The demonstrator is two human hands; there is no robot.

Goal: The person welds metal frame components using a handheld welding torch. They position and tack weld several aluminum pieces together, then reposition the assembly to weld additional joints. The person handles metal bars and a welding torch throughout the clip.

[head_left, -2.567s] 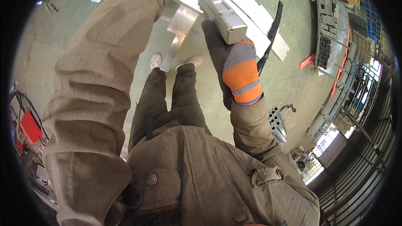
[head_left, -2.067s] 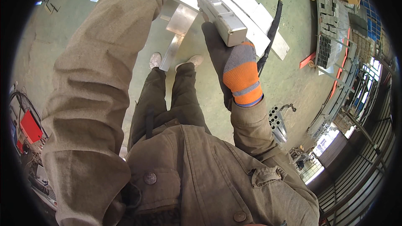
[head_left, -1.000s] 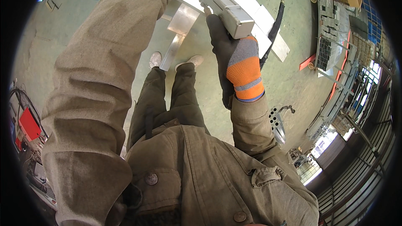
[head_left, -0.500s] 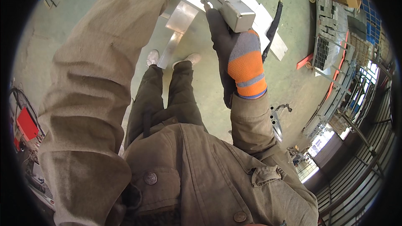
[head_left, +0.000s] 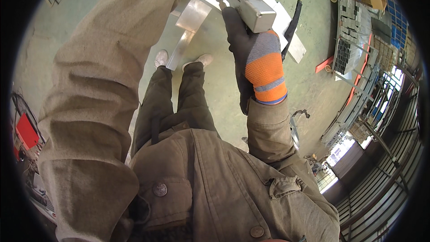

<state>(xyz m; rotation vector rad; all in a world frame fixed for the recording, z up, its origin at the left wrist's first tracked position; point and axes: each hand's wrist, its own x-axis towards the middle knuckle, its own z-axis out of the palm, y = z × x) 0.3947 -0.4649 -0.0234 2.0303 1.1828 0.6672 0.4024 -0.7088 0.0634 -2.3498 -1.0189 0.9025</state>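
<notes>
Right hand (head_left: 257, 49) wraps the welding gun (head_left: 245, 3), tip at 12 o'clock on sheet (head_left: 193, 14) — glare. Left hand out of view. Risk: cable (head_left: 293, 18) drag pulls the tip off the seam.

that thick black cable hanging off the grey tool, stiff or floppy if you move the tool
Probably semi-stiff: the black cable sweeps away from the boxy grey handheld tool in one broad curve with no sharp kinks. It looks thick, so it likely drags on the gloved right hand gripping the tool.
</notes>
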